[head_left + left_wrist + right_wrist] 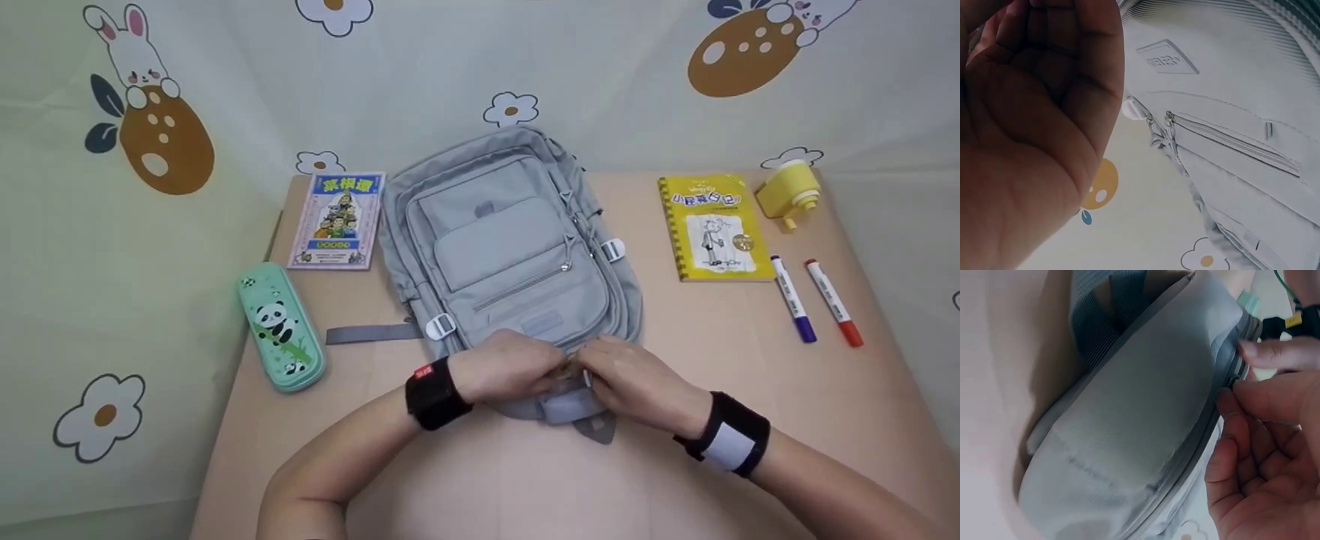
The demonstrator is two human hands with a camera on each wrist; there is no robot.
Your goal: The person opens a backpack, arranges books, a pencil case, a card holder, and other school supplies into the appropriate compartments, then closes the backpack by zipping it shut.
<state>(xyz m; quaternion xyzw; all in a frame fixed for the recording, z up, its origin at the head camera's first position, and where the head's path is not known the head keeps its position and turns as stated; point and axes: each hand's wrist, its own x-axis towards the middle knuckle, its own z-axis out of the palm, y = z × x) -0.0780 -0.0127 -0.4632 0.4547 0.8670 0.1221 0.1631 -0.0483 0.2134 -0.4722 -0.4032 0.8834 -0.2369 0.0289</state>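
Observation:
A grey backpack (495,247) lies front side up on the table, its top end toward the back cloth. At its near end both hands work close together on the zipper. My right hand (1269,450) pinches a small dark zipper pull (1234,381) between thumb and forefinger. Beside it, my left hand (514,366) has curled fingers and grips the bag's edge by the zipper track (1185,467). The left palm, with bent fingers, fills one side of the left wrist view; its fingertips are hidden there.
On the left lie a pink comic-style book (337,221) and a green panda pencil case (282,328). To the right are a yellow spiral book (712,229), a yellow device (789,193), a blue marker (793,300) and a red marker (834,302). A grey strap (373,334) extends leftward.

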